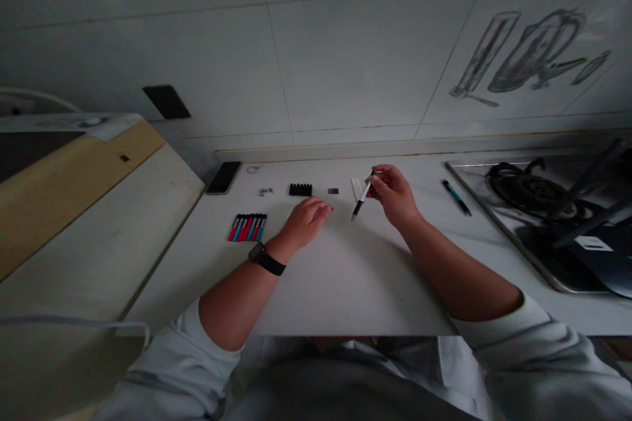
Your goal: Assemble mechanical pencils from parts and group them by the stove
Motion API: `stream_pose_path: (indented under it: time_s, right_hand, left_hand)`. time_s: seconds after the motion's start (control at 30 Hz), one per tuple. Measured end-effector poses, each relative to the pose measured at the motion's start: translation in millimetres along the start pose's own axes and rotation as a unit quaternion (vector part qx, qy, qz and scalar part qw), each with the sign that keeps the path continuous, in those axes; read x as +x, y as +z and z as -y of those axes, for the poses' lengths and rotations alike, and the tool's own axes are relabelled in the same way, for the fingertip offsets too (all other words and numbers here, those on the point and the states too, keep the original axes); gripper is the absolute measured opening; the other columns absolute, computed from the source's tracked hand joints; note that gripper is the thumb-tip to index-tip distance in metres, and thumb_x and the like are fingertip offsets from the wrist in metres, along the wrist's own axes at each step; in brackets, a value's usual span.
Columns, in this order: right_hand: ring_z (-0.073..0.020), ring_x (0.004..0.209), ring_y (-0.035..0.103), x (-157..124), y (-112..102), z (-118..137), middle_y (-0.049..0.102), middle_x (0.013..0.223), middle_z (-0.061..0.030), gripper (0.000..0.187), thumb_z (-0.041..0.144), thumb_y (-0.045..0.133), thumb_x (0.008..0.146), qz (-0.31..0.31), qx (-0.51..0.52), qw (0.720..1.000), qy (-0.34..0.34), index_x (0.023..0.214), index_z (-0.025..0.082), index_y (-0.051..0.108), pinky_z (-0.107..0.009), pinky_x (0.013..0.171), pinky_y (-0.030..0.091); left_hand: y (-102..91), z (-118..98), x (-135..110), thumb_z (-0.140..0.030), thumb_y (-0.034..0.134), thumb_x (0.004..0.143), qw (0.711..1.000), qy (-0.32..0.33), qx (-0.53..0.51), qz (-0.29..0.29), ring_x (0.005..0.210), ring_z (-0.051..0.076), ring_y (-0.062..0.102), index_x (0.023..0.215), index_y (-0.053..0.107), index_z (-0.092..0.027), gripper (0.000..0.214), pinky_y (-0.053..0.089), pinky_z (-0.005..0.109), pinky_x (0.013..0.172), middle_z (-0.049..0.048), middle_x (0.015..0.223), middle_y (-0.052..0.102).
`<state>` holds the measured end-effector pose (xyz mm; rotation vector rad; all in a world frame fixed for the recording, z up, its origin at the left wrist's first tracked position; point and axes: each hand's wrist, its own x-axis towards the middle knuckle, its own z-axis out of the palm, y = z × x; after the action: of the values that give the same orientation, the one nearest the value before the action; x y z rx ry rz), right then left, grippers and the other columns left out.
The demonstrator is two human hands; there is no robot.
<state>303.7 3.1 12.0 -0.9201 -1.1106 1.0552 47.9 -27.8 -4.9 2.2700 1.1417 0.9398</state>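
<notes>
Black glass faces up on the smartphone (224, 178) at the far left of the desk (197, 263). Just nearer lies a side-by-side row of red and blue barrels (247, 227) with dark ends, and to its upper right some tiny metal springs (265, 191). Next comes a tight row of black grips (301, 190). Just in front of it the left hand (307, 218) hangs with fingers loosely curled; whether anything is pinched at the fingertips, I cannot tell. Small black pieces (333, 191) sit beyond it, then thin white sticks (356, 189). Near these, the white-and-black pen (364, 196) slants, tip down and leftward, its upper part pinched between thumb and fingers of the right hand (392, 194). It should feel light and stiff; the smooth white barrel might slide or roll in the fingers, so the dark section near the tip looks the surer place to grasp. A teal-and-black pen (457, 197) lies farther right, beside the metal-edged gas hob (501, 214).
</notes>
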Motion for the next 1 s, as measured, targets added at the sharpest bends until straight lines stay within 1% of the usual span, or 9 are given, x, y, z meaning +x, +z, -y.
stream_pose_path:
  time_s: [0.23,0.4,0.53,0.63,0.73,0.8,0.87,0.93,1.0]
  right_hand:
    - [-0.012,0.071,0.064,5.0,-6.2,4.5,0.069,0.088,0.0047,0.044,0.048,0.082,0.076,-0.02,0.001,1.0,-0.003,0.109,0.03,0.061,-0.03,0.068,0.059]
    - [-0.0117,0.071,0.064,17.7,-24.2,16.1,0.069,0.088,0.0038,0.039,0.047,0.079,0.078,-0.054,-0.008,0.998,-0.033,0.107,0.029,0.06,-0.028,0.068,0.059]
    - [-0.0107,0.069,0.064,34.6,-54.5,33.7,0.069,0.089,0.0039,0.033,0.044,0.073,0.083,-0.111,-0.045,0.99,-0.081,0.109,0.03,0.058,-0.026,0.067,0.059]
    - [-0.0111,0.07,0.066,46.8,-86.0,48.9,0.068,0.09,0.0033,0.029,0.041,0.067,0.088,-0.172,-0.076,0.975,-0.118,0.113,0.031,0.056,-0.025,0.066,0.059]
    - [-0.0125,0.075,0.069,52.9,-121.1,61.9,0.068,0.093,0.0024,0.033,0.038,0.061,0.092,-0.232,-0.115,0.956,-0.139,0.124,0.033,0.053,-0.026,0.068,0.06]
    - [-0.014,0.078,0.07,52.4,-142.6,67.0,0.069,0.097,0.0015,0.037,0.036,0.059,0.093,-0.258,-0.187,0.939,-0.128,0.129,0.033,0.052,-0.028,0.07,0.06]
    - [-0.0159,0.078,0.069,49.3,-158.4,67.9,0.07,0.097,-0.0001,0.037,0.034,0.061,0.092,-0.259,-0.32,0.907,-0.088,0.128,0.03,0.056,-0.031,0.073,0.06]
    - [-0.0191,0.08,0.069,46.0,-165.6,64.2,0.073,0.095,-0.0031,0.032,0.031,0.065,0.089,-0.216,-0.482,0.849,-0.03,0.121,0.026,0.064,-0.036,0.081,0.057]
    - [-0.0234,0.089,0.069,44.7,-164.7,56.4,0.075,0.096,-0.0072,0.027,0.028,0.066,0.09,-0.142,-0.607,0.782,0.022,0.115,0.022,0.07,-0.039,0.09,0.053]
  left_hand:
    - [0.6,0.2,-0.3,-0.053,0.034,0.11,1.0,0.001,0.0,0.003,0.106,0.023,0.067,0.105,0.073,-0.019,0.052,0.054,0.042,0.1,0.0095,0.108,0.071]
    - [-0.7,-1.4,0.2,-0.053,0.034,0.11,1.0,0.005,0.013,0.004,0.106,0.023,0.066,0.104,0.073,-0.02,0.052,0.053,0.043,0.101,0.0088,0.107,0.071]
    - [-0.2,1.7,0.0,-0.053,0.035,0.11,1.0,0.011,0.013,0.003,0.104,0.022,0.066,0.105,0.073,-0.02,0.051,0.054,0.043,0.099,0.0083,0.106,0.071]
    - [0.5,4.1,-0.1,-0.05,0.036,0.11,1.0,0.019,0.007,0.005,0.105,0.022,0.066,0.107,0.073,-0.02,0.047,0.053,0.042,0.1,0.0077,0.107,0.071]
    - [0.6,4.2,0.0,-0.047,0.036,0.111,1.0,0.022,0.005,0.007,0.107,0.021,0.066,0.106,0.073,-0.02,0.046,0.053,0.043,0.102,0.007,0.108,0.071]
    - [0.5,3.8,0.2,-0.048,0.037,0.11,1.0,0.016,0.002,0.007,0.107,0.022,0.067,0.105,0.073,-0.02,0.046,0.053,0.043,0.102,0.007,0.109,0.072]
    - [0.7,4.2,0.5,-0.05,0.037,0.11,1.0,0.011,0.0,0.009,0.106,0.022,0.067,0.105,0.073,-0.021,0.046,0.053,0.043,0.102,0.007,0.108,0.072]
    - [1.1,5.4,0.8,-0.05,0.036,0.11,1.0,0.009,-0.001,0.013,0.106,0.022,0.067,0.105,0.073,-0.021,0.047,0.054,0.043,0.102,0.007,0.108,0.072]
    - [1.4,6.7,1.0,-0.049,0.035,0.11,1.0,0.008,-0.002,0.016,0.106,0.022,0.067,0.105,0.073,-0.02,0.048,0.054,0.043,0.102,0.0071,0.108,0.071]
